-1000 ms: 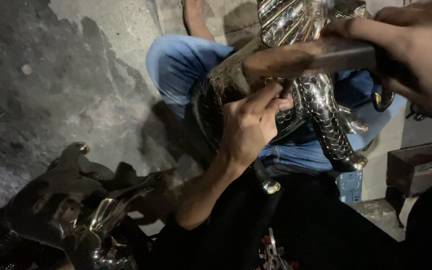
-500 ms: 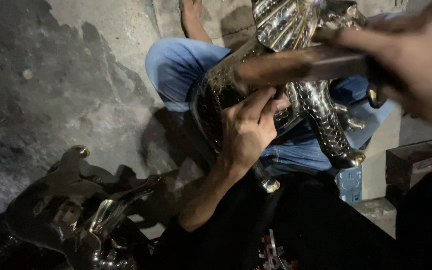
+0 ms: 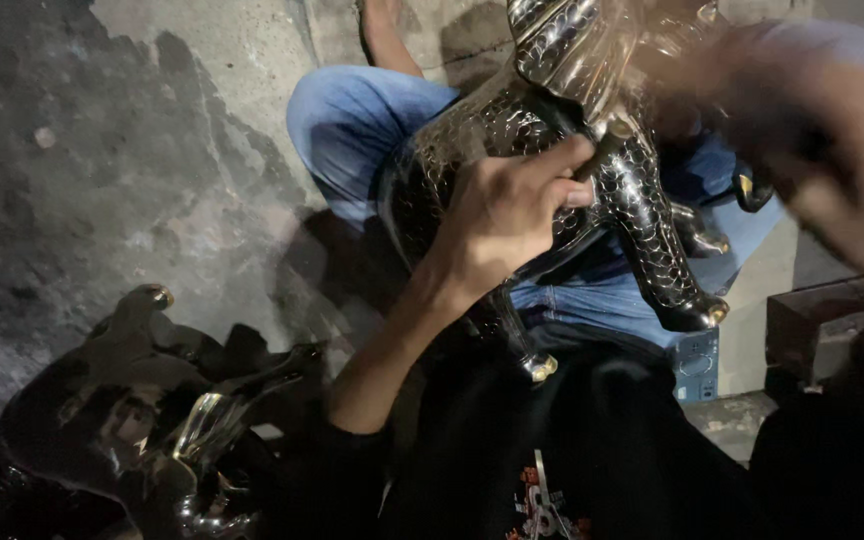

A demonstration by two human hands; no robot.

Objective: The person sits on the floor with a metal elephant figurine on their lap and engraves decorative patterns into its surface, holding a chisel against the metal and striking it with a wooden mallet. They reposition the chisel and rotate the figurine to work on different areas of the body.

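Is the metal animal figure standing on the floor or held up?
Held up: the figure sits above the lap, left hand gripping its body, hoofed legs hanging free. The right hand is blurred.

blue box (image 3: 695, 365) | small, rectangular, pale markings | on floor, right, just below the figure's hoof

Your left hand (image 3: 507, 215) is pressing against the shiny metal animal figure (image 3: 592, 130), which is filling the space over your lap. Dark metal castings (image 3: 142, 410) are crowding the floor at lower left; bare concrete floor (image 3: 102, 150) beyond is lying open.
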